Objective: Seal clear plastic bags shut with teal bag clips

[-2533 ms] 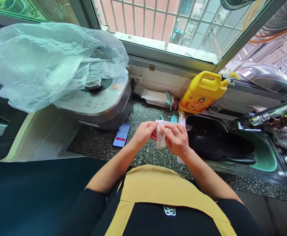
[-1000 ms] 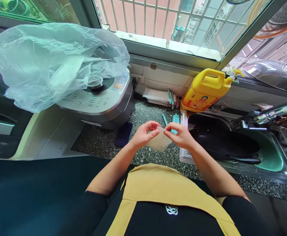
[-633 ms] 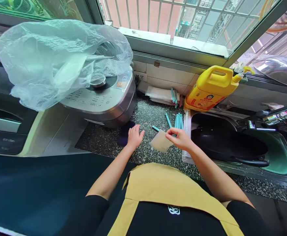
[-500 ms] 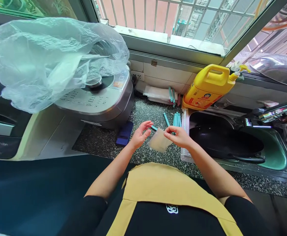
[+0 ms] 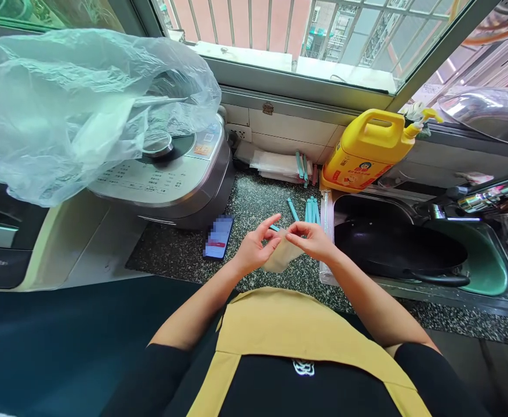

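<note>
A small, translucent, frosted bag [image 5: 278, 259] hangs over the counter, its top edge pinched between the thumb and fingers of my right hand [image 5: 317, 242]. My left hand [image 5: 256, 248] is at the bag's left side, thumb and index finger apart; the thumb overlaps the bag's upper edge, and whether it presses on the bag I cannot tell. Just beyond the hands lies a loose teal bag clip [image 5: 293, 209]. Several more teal clips [image 5: 312, 210] lie side by side to its right, and another is partly hidden behind my fingers.
A phone [image 5: 219, 237] lies left of my hands, by a rice cooker [image 5: 184, 191] partly under a big plastic bag [image 5: 62, 110]. Clipped flat packets [image 5: 275, 162] rest against the wall. At right are a yellow jug [image 5: 364, 153], a clear tray edge [image 5: 326, 231] and a sink with a black wok [image 5: 397, 252].
My left hand has moved right, up to the small bag that my right hand still pinches. The phone's screen is now lit. The view has shifted slightly.
</note>
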Motion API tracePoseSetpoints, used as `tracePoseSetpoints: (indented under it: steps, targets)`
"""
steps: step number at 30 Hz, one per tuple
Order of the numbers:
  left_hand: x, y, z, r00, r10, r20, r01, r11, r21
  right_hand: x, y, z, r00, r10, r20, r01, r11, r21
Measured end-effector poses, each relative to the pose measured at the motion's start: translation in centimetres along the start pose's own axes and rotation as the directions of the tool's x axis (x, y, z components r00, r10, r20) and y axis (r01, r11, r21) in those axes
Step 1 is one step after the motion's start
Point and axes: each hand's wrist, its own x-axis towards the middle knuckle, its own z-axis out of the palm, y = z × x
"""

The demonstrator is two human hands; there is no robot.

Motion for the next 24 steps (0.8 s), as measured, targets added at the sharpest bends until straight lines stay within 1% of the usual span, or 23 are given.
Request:
tracePoseSetpoints:
  steps: [5, 7, 13, 18, 22, 24]
  targets:
    - [-0.1, 0.0, 0.1, 1.0, -0.004, 0.022, 0.003, 0.999, 0.047, 0.2, -0.6, 0.0, 0.998, -0.052, -0.031, 0.051, 0.998, -0.031]
    - [-0.2, 0.0, 0.2, 0.999, 0.01, 0.036, -0.012, 0.999, 0.051, 0.3, -0.9, 0.0, 0.997, -0.072, -0.041, 0.07, 0.997, -0.035]
    - [-1.1, -0.7, 0.2, 0.984, 0.127, 0.126, -0.131, 0.991, 0.016, 0.9, -1.0, -0.3, 0.991, -0.092, -0.096, 0.085, 0.994, -0.068]
    - [-2.1, -1.2, -0.1, 0.973, 0.209, 0.097, -0.218, 0.971, 0.103, 1.0, -1.2, -0.3, 0.995, -0.08, -0.064, 0.075, 0.994, -0.081]
    - [-2.3, -1.2, -0.5, 0.951, 0.268, 0.153, -0.294, 0.938, 0.182, 1.1, -1.6, -0.5, 0.997, -0.054, -0.06, 0.05, 0.997, -0.062]
    - [-2.3, -1.1, -0.6, 0.939, 0.304, 0.161, -0.333, 0.922, 0.196, 1.1, -1.7, -0.7, 0.998, -0.047, -0.028, 0.045, 0.997, -0.069]
